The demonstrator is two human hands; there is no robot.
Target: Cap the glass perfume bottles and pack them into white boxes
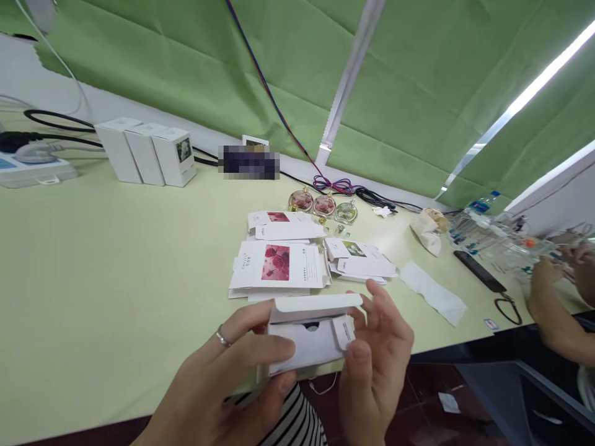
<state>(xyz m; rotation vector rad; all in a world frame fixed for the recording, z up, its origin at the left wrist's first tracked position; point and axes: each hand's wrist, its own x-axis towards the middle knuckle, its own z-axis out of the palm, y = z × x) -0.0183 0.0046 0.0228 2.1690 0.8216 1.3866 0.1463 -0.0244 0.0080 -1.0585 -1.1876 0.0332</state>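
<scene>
A small white carton (307,350) is held up at the table's front edge, its top lid raised and a side flap sticking out at the right. My left hand (218,371), with a ring on one finger, grips its left end, the thumb and fingers closed on the walls. At the right end, my right hand (381,347) has its thumb by the side flap and its fingers curled behind the lid. Just beyond lie a flattened rose-print carton (246,266), another flattened rose carton (286,230) and a flattened white-flower carton (360,257).
Several round perfume bottles (324,204) lie behind the cartons, with small caps (341,228) nearby. Upright white boxes (174,164) stand at the back left beside a power strip (37,170). Rightward are a paper strip (432,291), a black phone-like object (478,271) and another person's arm (555,310).
</scene>
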